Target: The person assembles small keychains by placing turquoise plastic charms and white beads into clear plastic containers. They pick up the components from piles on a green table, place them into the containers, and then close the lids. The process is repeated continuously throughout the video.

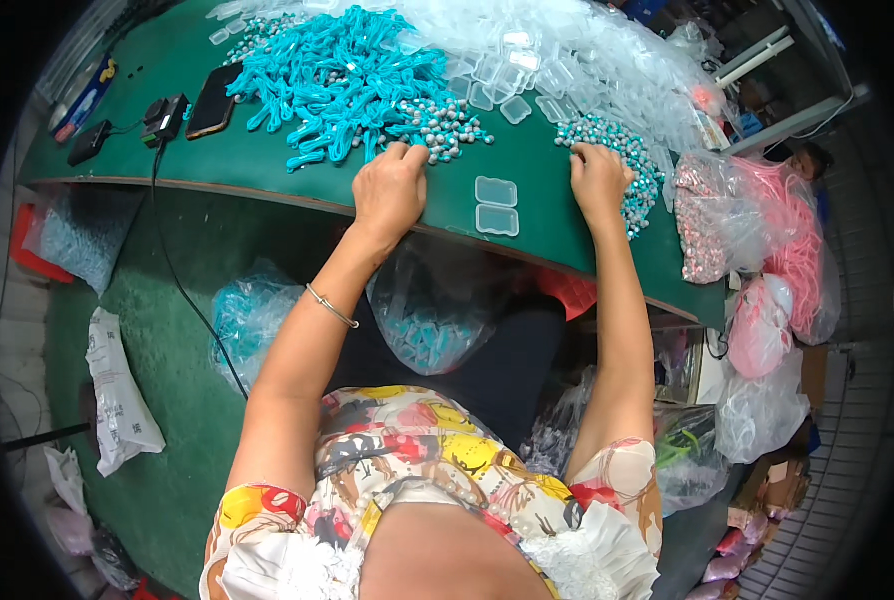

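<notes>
My left hand (391, 188) is closed, fingers curled down at the near edge of a pile of teal cord loops (342, 75). Whatever its fingertips hold is hidden. Grey-and-white beads (439, 128) lie right beside it. My right hand (601, 182) is bent over a heap of teal and whitish beads (622, 140), its fingertips drawn together among them. What they pinch, if anything, cannot be made out. Between my hands a small clear plastic box (497, 205) lies unfolded, its two halves flat on the green table (267, 160).
Many clear plastic boxes (567, 60) are heaped at the back. A phone (214, 100) and a black corded device (164, 120) sit at the left. Bags of pinkish beads (700, 215) and pink cords (792, 240) crowd the right edge. A bag of teal pieces (432, 330) hangs below the table edge.
</notes>
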A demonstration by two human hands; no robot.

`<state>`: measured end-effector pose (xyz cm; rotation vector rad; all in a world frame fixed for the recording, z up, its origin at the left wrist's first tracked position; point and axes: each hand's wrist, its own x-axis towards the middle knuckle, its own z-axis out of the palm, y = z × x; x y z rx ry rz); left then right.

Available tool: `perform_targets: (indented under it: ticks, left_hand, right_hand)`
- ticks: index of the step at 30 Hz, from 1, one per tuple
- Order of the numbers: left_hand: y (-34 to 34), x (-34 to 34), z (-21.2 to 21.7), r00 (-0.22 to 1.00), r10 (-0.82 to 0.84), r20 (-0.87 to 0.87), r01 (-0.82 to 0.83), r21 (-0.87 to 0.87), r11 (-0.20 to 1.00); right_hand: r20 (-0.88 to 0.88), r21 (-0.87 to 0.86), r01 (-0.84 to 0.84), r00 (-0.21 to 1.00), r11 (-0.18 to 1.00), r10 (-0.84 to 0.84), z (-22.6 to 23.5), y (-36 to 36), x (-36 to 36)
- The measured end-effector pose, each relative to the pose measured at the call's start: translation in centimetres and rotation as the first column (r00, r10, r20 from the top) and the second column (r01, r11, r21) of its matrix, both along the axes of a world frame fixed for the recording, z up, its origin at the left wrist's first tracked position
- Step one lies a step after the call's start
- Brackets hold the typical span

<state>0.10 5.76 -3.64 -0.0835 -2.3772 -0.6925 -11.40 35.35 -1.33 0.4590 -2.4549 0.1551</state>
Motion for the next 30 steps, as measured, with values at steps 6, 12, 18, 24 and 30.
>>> perform_targets:
  ticks: [6, 12, 18, 24, 30]
  left_hand:
    - [-0.4, 0.2, -0.1, 0.999, -0.044, 0.004, 0.043, 0.154, 0.987]
    - [0.4, 1.7, 0.8, 0.982, -0.188, -0.036, 0.188, 0.368, 0.911]
    - [4.8, 2.1, 1.6, 0.915, -0.396, 0.072, 0.354, 0.329, 0.876]
    - [5.8, 1.9, 1.6, 0.928, -0.341, 0.150, 0.321, 0.140, 0.937]
    - [5.5, 2.3, 1.6, 0.927, -0.313, 0.207, 0.285, 0.152, 0.946]
  right_hand:
    - [0.140, 0.097, 0.134, 0.979, 0.986, -0.147, -0.1, -3.3, -3.2]
    - [0.192, -0.291, -0.081, 0.971, 0.953, 0.141, 0.7, -3.4, 1.3]
    - [0.154, -0.229, -0.452, 0.858, 0.862, 0.490, 2.1, -5.1, 10.9]
    - [0.099, -0.039, -0.507, 0.856, 0.861, 0.508, 1.7, -6.2, 11.0]
    - [0.129, 0.046, -0.561, 0.824, 0.827, 0.552, 2.4, -6.4, 11.8]
